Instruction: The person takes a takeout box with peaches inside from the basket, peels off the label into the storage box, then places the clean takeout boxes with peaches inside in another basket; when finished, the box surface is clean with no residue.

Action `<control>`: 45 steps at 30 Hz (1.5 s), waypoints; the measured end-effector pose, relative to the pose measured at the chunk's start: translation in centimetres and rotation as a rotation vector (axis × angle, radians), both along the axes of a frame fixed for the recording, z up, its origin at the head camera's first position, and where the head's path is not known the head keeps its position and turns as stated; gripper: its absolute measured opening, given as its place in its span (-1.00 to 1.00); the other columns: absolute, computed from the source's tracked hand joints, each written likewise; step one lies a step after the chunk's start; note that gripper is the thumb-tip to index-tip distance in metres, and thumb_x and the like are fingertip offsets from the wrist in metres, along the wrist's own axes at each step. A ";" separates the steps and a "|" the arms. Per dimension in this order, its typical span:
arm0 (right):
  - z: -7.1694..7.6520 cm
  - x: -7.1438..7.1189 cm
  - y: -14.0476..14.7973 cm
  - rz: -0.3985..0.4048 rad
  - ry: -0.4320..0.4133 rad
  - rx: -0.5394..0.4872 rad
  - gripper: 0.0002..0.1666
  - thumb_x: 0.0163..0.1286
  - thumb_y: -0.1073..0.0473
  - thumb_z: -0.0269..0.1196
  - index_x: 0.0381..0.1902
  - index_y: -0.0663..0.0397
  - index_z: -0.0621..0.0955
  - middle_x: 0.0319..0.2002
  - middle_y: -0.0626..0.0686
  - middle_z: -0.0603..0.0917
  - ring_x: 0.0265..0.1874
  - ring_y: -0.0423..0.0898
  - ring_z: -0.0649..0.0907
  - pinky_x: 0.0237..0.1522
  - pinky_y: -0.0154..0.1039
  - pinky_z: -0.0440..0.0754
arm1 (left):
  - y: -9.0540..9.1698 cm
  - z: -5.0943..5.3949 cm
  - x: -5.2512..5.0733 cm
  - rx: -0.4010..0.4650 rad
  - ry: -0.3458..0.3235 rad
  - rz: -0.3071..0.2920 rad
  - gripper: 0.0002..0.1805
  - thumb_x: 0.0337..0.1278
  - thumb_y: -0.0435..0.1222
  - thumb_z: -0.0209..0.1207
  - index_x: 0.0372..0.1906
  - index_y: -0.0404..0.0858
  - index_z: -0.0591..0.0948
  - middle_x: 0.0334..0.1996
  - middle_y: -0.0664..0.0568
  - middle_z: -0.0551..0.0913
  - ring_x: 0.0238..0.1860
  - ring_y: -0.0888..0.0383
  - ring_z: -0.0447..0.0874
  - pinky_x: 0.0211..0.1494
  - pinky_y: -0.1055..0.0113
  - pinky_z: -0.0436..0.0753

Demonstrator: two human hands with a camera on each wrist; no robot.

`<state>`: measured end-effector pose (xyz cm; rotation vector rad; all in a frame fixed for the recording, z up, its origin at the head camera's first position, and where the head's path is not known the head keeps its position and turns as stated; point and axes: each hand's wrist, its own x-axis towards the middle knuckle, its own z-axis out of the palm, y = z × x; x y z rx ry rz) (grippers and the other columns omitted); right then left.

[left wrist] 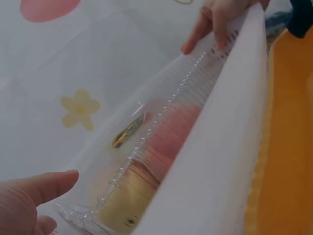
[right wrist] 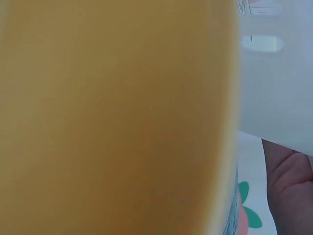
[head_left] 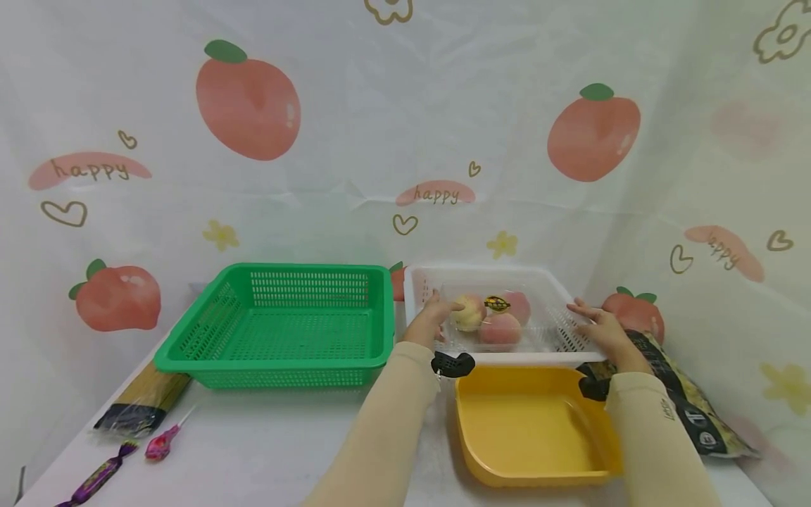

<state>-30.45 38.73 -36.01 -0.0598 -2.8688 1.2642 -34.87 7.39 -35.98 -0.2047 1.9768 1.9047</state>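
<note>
A white basket point(head_left: 513, 358) holds a clear plastic package point(head_left: 459, 338) of peaches point(head_left: 500, 329). My left hand point(head_left: 427, 320) is at the package's left end, thumb extended; in the left wrist view the left hand point(left wrist: 22, 205) lies beside the clear wrap point(left wrist: 73, 215), fingers partly out of frame. At the basket's right rim is my right hand point(head_left: 605, 334), its fingers reaching over the edge; the left wrist view shows this right hand point(left wrist: 217, 19) gripping the rim. In the right wrist view, its palm point(right wrist: 293, 191) shows below the white basket wall point(right wrist: 279, 93).
Left of the white basket stands a green basket point(head_left: 272, 365). A yellow bin point(head_left: 532, 429) sits in front. Packaged goods point(head_left: 142, 398), a lollipop point(head_left: 161, 443) and a purple-wrapped sweet point(head_left: 98, 479) lie at left. A black-and-gold bag point(head_left: 690, 401) lies beside my right forearm.
</note>
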 end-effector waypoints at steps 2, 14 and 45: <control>0.0 0.0 0.0 0.000 0.001 0.000 -0.33 0.30 0.33 0.07 0.36 0.26 0.18 0.45 0.19 -0.10 0.39 0.40 -0.04 0.29 0.25 0.15 | -0.1 -0.1 0.0 -0.028 0.012 -0.034 -0.05 0.15 -0.15 0.17 0.49 0.00 -0.18 0.49 -0.14 -0.18 0.37 -0.37 0.04 0.20 -0.22 0.38; 0.0 0.0 -0.1 -0.005 0.008 0.001 -0.34 0.31 0.32 0.08 0.35 0.27 0.19 0.44 0.21 -0.09 0.38 0.40 -0.04 0.28 0.23 0.17 | 0.3 0.1 0.6 -0.067 0.065 -0.063 -0.08 0.19 -0.32 0.11 0.49 -0.07 -0.20 0.49 -0.14 -0.17 -0.08 0.02 0.48 -0.07 0.22 0.60; 0.0 0.1 -0.2 -0.015 0.002 0.000 -0.36 0.31 0.36 0.06 0.34 0.30 0.20 0.44 0.22 -0.08 0.38 0.39 -0.04 0.32 0.26 0.08 | 0.8 -0.2 0.1 0.177 0.160 0.044 -0.30 0.16 -0.44 0.10 0.41 -0.10 0.21 0.22 -0.27 0.39 -0.75 0.31 0.44 -0.52 0.48 0.61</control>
